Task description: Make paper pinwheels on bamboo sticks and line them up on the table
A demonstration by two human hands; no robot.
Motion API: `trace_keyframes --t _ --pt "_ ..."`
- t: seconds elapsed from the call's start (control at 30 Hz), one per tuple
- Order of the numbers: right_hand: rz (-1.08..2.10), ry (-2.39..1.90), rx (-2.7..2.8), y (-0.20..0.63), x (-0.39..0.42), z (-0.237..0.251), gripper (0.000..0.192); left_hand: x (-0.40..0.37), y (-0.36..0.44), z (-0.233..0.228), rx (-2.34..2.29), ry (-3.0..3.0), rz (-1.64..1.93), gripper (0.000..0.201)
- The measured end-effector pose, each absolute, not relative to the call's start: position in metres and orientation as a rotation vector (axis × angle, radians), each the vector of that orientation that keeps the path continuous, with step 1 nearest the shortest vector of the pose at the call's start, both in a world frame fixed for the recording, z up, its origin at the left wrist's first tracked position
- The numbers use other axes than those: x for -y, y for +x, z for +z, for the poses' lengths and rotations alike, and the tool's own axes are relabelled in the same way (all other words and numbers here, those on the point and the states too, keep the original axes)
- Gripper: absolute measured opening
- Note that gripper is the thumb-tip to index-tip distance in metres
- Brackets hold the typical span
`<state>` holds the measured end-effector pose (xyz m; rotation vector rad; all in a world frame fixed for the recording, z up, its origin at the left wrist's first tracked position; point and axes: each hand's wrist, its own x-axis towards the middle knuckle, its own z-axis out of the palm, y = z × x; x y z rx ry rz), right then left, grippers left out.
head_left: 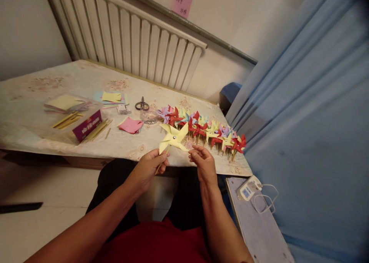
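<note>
Head view: left hand (150,167) pinches thin wooden stick of yellow paper pinwheel (173,138) above table edge (121,155); right hand (204,161) nips blade tip. Risk: hard tug may tear blade. Row of finished coloured pinwheels (210,130) just behind.

The light is dim and warm, falling softly from above onto the counter (86,82), which is the brightest area. The lower frame and lap lie in shadow. Straight lines bow near the edges, corners darken, and distant detail looks slightly soft.
</note>
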<state>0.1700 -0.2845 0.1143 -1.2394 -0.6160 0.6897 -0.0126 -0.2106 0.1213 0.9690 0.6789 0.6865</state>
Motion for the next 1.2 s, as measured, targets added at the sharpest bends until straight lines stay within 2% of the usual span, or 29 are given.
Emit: trace_keyframes --t 0.13,0.3,0.4,0.6,0.77,1.2 --pt "0.493 -1.279 0.883 0.185 0.289 0.136 0.031 0.213 -0.013 0.120 -0.661 1.020 0.664 0.034" --pt "0.307 -1.372 1.216 0.186 0.292 0.154 0.044 0.217 -0.014 0.121 -0.657 1.107 0.599 0.033" --pt "0.206 -1.411 1.361 0.184 0.293 0.161 0.041 0.218 -0.015 0.122 -0.670 1.182 0.565 0.033" --pt "0.229 -1.418 1.466 0.184 0.294 0.164 0.038 0.217 -0.018 0.120 -0.677 1.226 0.540 0.032" --pt "0.178 -1.430 1.514 0.184 0.292 0.159 0.024 0.215 -0.019 0.117 -0.660 1.272 0.509 0.032" --pt "0.155 -1.363 1.597 0.181 0.285 0.166 0.012 0.214 -0.024 0.124 -0.632 1.277 0.489 0.026"
